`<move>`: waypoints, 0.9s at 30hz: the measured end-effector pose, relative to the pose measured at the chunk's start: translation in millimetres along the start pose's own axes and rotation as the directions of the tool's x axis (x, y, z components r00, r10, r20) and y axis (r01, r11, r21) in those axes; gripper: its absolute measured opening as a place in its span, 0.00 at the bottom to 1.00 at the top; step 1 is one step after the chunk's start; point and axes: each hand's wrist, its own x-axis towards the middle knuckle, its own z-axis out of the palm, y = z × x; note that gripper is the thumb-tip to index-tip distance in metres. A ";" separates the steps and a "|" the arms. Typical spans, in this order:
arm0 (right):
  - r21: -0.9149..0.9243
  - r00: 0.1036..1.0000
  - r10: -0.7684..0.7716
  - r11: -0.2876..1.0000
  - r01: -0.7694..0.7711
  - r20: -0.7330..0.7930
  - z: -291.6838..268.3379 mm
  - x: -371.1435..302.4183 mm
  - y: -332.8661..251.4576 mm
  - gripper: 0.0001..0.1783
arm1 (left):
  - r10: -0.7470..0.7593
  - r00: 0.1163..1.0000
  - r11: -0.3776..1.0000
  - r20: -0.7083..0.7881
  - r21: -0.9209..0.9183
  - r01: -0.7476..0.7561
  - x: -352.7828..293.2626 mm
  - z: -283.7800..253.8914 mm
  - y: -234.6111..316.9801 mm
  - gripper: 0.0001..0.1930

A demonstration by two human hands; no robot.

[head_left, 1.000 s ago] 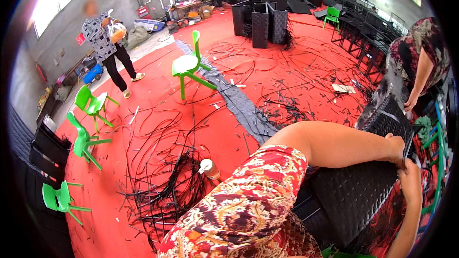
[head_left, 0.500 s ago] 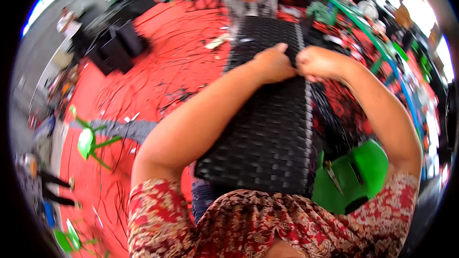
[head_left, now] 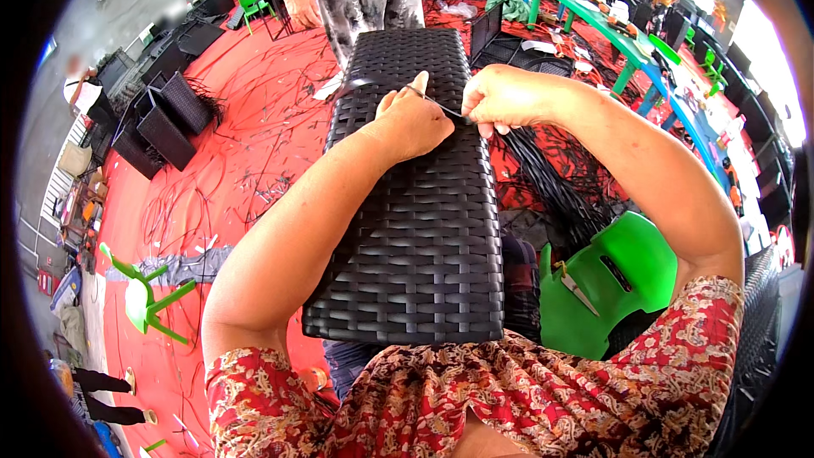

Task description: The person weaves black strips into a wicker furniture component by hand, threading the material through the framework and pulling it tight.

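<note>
From here the red floor (head_left: 254, 178) spreads widest, and above it a long black woven panel (head_left: 415, 263) reaches out from the person's lap. Its top face looks woven from end to end, so I'd call that side nearly done, with only small work left near the right edge; the underside is hidden. A green chair (head_left: 649, 242) stands at the right. The left hand (head_left: 411, 127) lies curled on the weave, its palm turned from me, so I can't tell whether it grips. The right hand (head_left: 509, 100) seems to pinch a thin dark strand (head_left: 441, 107), whose ends I can't make out.
</note>
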 end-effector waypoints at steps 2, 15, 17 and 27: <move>-0.024 1.000 -0.007 1.000 0.007 0.005 1.9 2.8 -1.8 0.08 | -0.044 0.998 0.999 0.052 0.003 0.044 -2.0 0.0 0.1 0.18; -0.209 0.996 -0.010 0.978 -0.009 -0.094 8.8 -2.2 -5.1 0.04 | -0.135 0.990 0.606 -0.039 -0.794 0.052 2.1 -1.8 -1.5 0.14; -0.317 0.989 -0.068 0.948 0.023 -0.130 10.1 -5.6 -5.6 0.03 | -0.217 0.971 0.614 -0.102 -0.788 0.054 0.9 -0.3 2.5 0.18; -0.701 0.913 -0.337 0.708 0.084 -0.231 24.1 -1.1 -8.0 0.04 | -0.324 0.932 0.529 -0.164 -0.848 0.035 1.1 7.1 5.8 0.29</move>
